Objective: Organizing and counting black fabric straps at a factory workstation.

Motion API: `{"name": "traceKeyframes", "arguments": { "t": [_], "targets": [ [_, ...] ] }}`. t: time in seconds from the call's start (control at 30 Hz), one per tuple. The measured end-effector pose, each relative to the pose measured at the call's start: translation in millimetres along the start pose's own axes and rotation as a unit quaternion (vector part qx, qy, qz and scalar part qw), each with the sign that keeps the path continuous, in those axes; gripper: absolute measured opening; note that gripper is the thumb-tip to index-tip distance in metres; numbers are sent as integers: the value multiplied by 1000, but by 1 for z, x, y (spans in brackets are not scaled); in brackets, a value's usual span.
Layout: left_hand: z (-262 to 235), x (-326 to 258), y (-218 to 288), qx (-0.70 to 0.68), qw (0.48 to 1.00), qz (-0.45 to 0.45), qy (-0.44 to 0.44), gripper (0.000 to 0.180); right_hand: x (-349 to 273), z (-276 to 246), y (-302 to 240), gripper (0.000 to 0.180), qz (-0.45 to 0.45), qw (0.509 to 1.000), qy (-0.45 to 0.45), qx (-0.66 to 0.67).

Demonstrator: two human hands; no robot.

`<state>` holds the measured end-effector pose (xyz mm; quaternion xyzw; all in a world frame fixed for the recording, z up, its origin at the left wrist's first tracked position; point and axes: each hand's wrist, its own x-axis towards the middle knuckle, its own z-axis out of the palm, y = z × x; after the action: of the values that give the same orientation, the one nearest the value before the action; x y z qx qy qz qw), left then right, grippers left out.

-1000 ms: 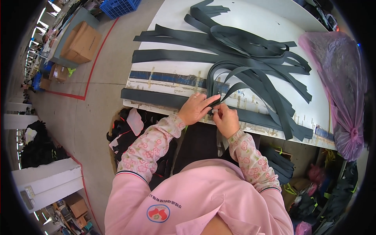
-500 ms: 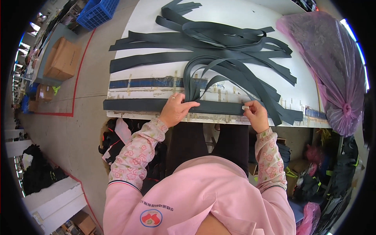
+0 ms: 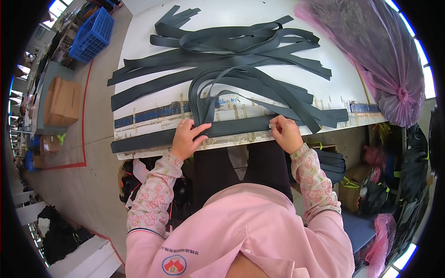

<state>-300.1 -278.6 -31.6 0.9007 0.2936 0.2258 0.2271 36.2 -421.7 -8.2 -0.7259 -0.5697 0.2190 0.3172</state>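
A long dark grey webbing strap [image 3: 148,140] lies along the near edge of the white table [image 3: 153,16]. My left hand [image 3: 187,139] rests on it, thumb stretched out along the strap and fingers apart, beside the base of a looped bundle of straps [image 3: 197,95]. Farther right, my right hand [image 3: 286,134] has thumb and forefinger pinched at the same strap. Between those fingertips shows a small white piece [image 3: 272,125], too small to name for sure. Loose strap ends cross the strap just right of that hand.
More dark straps [image 3: 222,44] lie in piles across the table. A large purple plastic bag [image 3: 371,51] stands at the right. Left of the table are a blue crate [image 3: 92,34] and a cardboard box [image 3: 64,102]. Dark goods [image 3: 331,164] sit under the table.
The whole view has shifted and turned, so the table sits farther left and tilted. Both hands stay on the same strap, with little change in their grip.
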Motion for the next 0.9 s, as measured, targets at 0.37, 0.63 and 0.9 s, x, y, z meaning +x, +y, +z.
{"name": "traceKeyframes", "arguments": {
  "t": [0.37,0.63,0.9],
  "targets": [
    [4,5,2,13,999,16,29,38,6,-8,-4,12,53,997,-33,41],
    [3,0,2,28,999,14,38,42,-1,42,-59,44,6,946,-276,172],
    [-1,-3,-6,38,997,56,24,43,49,71,-95,42,-60,997,-29,-35]
  ]
}}
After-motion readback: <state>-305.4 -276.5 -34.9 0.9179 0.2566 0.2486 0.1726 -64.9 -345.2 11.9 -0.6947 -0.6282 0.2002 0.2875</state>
